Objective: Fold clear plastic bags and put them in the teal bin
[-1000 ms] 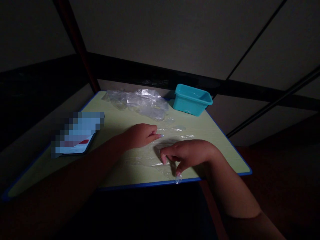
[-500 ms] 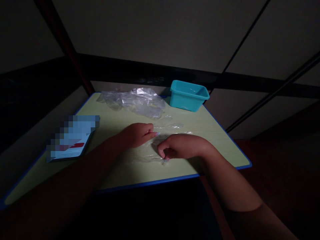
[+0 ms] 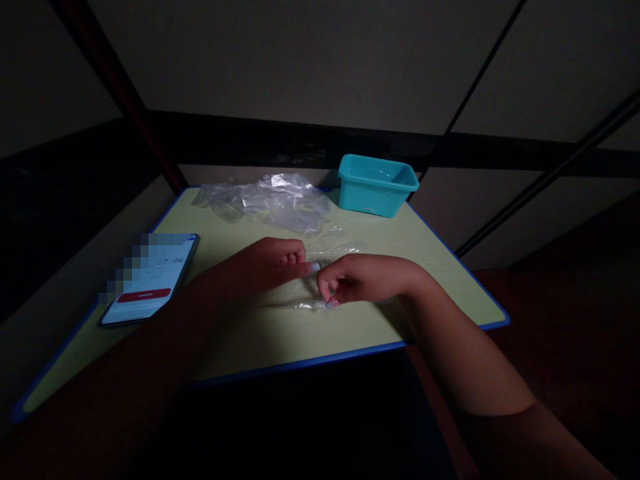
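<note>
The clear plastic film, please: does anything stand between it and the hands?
Nothing visible does: the left hand and right hand both appear to touch the film, while the crumpled plastic and turquoise bin sit beyond it.

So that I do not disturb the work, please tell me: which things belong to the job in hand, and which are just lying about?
In the job:
thin clear plastic, at the right hand's fingers
table, beneath it

Seemingly just lying about:
phone
crumpled plastic, at the back
blue-green box
</note>
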A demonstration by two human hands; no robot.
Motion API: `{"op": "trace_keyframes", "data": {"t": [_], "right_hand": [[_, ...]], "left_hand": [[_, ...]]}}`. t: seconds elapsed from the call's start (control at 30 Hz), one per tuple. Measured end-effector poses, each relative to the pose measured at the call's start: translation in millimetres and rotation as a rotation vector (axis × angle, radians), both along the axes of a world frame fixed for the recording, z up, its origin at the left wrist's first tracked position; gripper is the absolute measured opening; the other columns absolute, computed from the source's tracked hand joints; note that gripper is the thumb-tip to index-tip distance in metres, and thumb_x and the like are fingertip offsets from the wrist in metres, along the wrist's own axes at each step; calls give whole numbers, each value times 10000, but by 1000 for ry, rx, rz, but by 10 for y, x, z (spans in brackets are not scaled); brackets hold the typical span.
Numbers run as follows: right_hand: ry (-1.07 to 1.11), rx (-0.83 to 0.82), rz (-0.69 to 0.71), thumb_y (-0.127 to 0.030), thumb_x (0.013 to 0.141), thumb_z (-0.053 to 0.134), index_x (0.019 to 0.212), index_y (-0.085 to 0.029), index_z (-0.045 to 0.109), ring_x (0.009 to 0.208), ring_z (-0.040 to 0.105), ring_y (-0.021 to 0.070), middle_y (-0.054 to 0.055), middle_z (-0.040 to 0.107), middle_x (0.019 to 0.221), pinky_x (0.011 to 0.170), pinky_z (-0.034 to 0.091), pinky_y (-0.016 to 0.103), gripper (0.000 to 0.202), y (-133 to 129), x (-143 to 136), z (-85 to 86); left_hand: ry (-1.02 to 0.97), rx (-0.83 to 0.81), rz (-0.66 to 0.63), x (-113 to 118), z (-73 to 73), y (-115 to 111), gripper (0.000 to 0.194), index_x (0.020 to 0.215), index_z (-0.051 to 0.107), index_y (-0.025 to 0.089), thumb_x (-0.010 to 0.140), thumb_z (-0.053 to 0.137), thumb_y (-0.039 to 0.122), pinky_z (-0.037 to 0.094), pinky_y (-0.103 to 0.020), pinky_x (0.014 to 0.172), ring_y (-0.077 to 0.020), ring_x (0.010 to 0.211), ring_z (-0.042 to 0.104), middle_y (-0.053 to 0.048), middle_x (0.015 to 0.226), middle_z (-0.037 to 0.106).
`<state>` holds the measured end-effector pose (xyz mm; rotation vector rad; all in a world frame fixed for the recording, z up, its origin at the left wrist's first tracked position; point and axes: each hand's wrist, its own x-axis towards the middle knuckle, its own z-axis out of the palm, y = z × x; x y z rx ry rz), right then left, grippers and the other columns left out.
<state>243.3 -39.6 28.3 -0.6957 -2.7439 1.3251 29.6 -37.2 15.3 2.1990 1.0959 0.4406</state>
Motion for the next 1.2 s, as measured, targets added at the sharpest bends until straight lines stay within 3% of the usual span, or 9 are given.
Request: {"op": "trace_keyframes", "data": {"t": [0.1,0.2,0.37,0.53,0.67,0.77,0.9,1.2], "right_hand": [[-1,-6,-20,-103,753,552,786,-131,568,623,420,75,-48,472,660,591,329,185,47,52,10,-29],[-4,-35,-11,-112,761,536,774,-134,543,626,417,77,-47,469,663,600,335,191,27,92,12,-62],[14,-28,-20,-154,792,506,765,-141,508,641,408,84,-36,458,679,604,332,200,30,108,20,-80],[69,50,-110,-321,889,408,751,-148,492,623,367,88,-31,433,667,587,319,206,237,64,19,-23],[39,47,-119,-435,794,564,849,-143,538,612,397,88,-32,488,682,578,316,208,298,38,11,10],[-14,79,-112,-346,742,642,844,-141,561,608,420,88,-31,520,676,575,315,207,243,43,5,-3],[-55,144,-159,-216,780,571,783,-138,573,617,433,91,-15,548,682,569,311,206,78,62,-2,-31],[-82,228,-194,-96,757,528,776,-146,588,647,466,98,2,585,716,589,316,209,81,72,-37,-63]], "left_hand": [[79,-109,-139,22,-29,-25,327,765,551,171,683,608,482,319,-200,529,-94,587,448,48,655,509],[165,-66,-226,51,-34,-62,369,787,560,177,598,692,465,330,-200,560,-100,634,461,43,722,522],[214,-88,-248,67,6,-106,168,731,553,162,722,589,326,311,-206,548,-97,606,457,40,669,514],[203,-107,-229,58,-4,-84,150,695,553,160,754,544,297,286,-213,521,-91,557,435,48,604,491],[187,-106,-219,59,-1,-86,162,704,550,151,770,538,298,287,-213,524,-88,564,438,43,618,510],[178,-123,-191,68,13,-102,125,719,560,153,759,532,268,290,-208,525,-90,572,451,37,632,531],[204,-158,-149,60,17,-98,111,716,562,175,720,561,286,293,-204,504,-99,557,469,41,616,545],[330,-229,-145,-101,44,-27,207,735,602,188,697,591,391,309,-204,483,-111,550,513,39,613,586]]}}
